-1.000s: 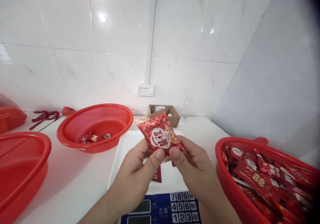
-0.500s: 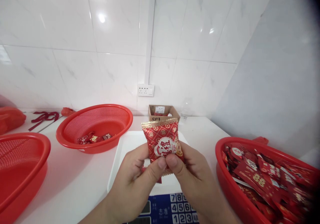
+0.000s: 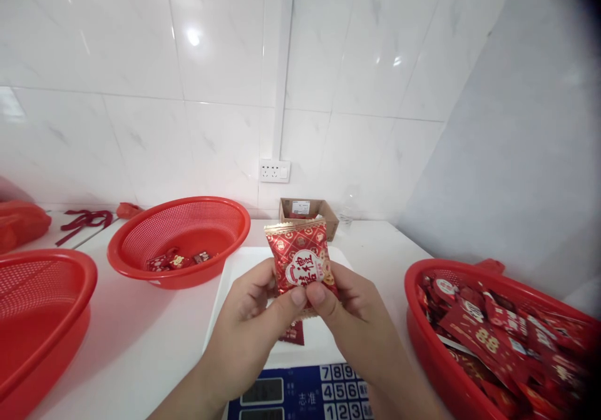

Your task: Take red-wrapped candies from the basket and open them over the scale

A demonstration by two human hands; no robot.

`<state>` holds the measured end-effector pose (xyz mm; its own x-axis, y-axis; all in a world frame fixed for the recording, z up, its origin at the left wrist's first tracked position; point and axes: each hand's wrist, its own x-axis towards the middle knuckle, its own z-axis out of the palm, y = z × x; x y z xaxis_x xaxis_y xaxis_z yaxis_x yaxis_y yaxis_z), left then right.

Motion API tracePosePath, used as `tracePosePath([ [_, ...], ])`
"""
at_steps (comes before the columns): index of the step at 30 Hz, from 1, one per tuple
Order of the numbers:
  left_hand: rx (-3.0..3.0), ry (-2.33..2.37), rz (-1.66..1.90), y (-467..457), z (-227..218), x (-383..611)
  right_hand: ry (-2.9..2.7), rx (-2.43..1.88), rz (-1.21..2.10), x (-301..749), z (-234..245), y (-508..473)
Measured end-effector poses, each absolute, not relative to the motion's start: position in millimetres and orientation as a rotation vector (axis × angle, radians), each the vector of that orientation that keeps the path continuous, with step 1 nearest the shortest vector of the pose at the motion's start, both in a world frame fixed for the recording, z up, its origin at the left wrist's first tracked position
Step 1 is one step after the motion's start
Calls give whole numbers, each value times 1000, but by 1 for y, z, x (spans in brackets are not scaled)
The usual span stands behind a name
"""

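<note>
A small red snack packet [image 3: 300, 251] with gold crimped ends and white lettering is held upright between my two hands. My left hand [image 3: 258, 320] grips its left side, thumb across the front. On the right side my right hand [image 3: 354, 313] pinches it in the same way, and the thumbs nearly meet. Below and behind them is a scale with a white tray [image 3: 225, 295] and a blue keypad panel [image 3: 305, 395]. A dark red packet [image 3: 295, 333] lies on the tray, partly hidden by my hands.
A red basket [image 3: 413, 320] full of red packets stands at right. Another red basket [image 3: 225, 210], holding a few packets, is back left; a third [image 3: 56, 307] sits near left. A cardboard box [image 3: 332, 223] is by the wall. Dark red ribbon [image 3: 84, 220] lies far left.
My hands have lowered slightly and shifted a little left with the snack packet. More of the dark red packet on the tray and of the scale's display now shows.
</note>
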<state>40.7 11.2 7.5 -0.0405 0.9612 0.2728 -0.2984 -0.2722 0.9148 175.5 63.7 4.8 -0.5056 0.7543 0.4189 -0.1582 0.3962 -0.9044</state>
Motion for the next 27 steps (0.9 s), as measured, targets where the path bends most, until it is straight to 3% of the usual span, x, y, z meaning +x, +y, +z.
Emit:
tracePosePath([
  [6,1192,806,1686,16,8,38,-1700,-655,1150,176,8,61],
  [12,1218,897,1621,16,7,39,-1715,-743,1099,176,14,58],
  [27,1218,821,1653,16,9,37,-1744,-712,1178,174,7,60],
])
